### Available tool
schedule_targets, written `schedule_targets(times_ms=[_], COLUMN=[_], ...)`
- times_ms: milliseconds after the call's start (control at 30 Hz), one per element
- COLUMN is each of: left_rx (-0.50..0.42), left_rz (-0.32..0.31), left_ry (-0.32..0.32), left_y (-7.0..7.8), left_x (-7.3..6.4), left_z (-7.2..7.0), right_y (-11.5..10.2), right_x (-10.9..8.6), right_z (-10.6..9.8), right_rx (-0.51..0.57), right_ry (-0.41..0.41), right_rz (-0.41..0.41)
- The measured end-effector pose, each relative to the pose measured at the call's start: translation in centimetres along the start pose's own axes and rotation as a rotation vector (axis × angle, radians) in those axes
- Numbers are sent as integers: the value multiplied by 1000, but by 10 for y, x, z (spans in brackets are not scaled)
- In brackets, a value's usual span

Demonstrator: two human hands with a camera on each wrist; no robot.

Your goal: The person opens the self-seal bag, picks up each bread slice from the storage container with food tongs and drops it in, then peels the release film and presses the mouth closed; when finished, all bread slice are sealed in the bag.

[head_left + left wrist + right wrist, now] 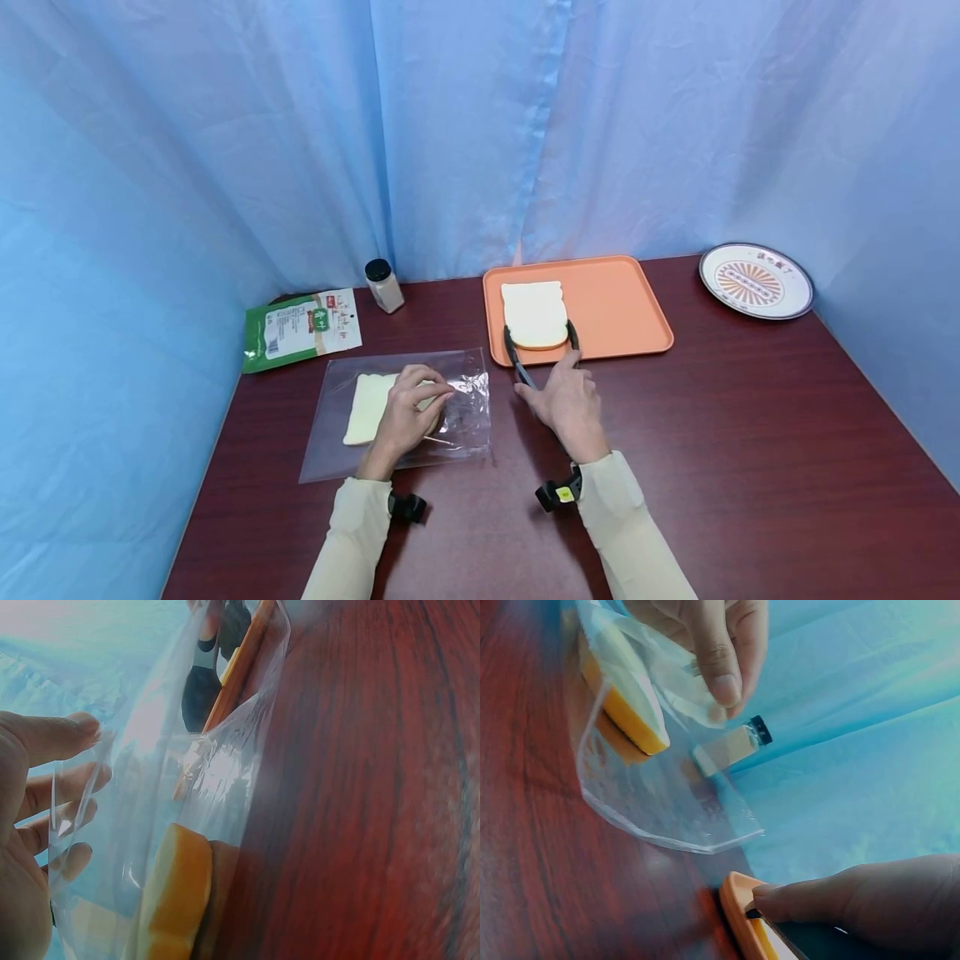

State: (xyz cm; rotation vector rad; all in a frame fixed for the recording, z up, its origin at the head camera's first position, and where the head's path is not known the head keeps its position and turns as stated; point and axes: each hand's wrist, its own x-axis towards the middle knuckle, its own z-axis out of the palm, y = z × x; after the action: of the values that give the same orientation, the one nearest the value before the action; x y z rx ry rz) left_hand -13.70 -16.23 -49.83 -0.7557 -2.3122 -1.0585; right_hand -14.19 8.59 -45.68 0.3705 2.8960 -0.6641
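My left hand [412,410] pinches the upper layer of a clear plastic bag [660,817], lifting it away from the layer below. Inside the bag lies a bread slice [367,407], partly hidden by that hand; its brown crust edge shows in the left wrist view. With thumb and fingers spread across the two arms, my right hand [572,410] holds black tongs [517,360]. The tong tips stand at either side of a second bread slice [535,312], which rests on the left part of an orange tray [618,308].
Behind the bag are a green and white packet [300,329] and a black-capped jar [386,287]. A patterned plate [753,283] stands at the back right. Blue curtains [465,133] border the dark red wooden table [720,467] at the back and sides.
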Motion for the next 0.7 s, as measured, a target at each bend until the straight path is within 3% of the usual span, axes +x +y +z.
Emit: schedule_targets(times_ms=[233, 700], left_rx=[10, 21], left_rz=[20, 24], left_ry=[12, 22], left_y=[0, 0], left_x=[0, 0], left_z=[0, 1], right_y=[0, 18], right_x=[1, 7], right_z=[6, -6], right_rx=[-16, -109], right_ry=[33, -10], right_rz=[-14, -47])
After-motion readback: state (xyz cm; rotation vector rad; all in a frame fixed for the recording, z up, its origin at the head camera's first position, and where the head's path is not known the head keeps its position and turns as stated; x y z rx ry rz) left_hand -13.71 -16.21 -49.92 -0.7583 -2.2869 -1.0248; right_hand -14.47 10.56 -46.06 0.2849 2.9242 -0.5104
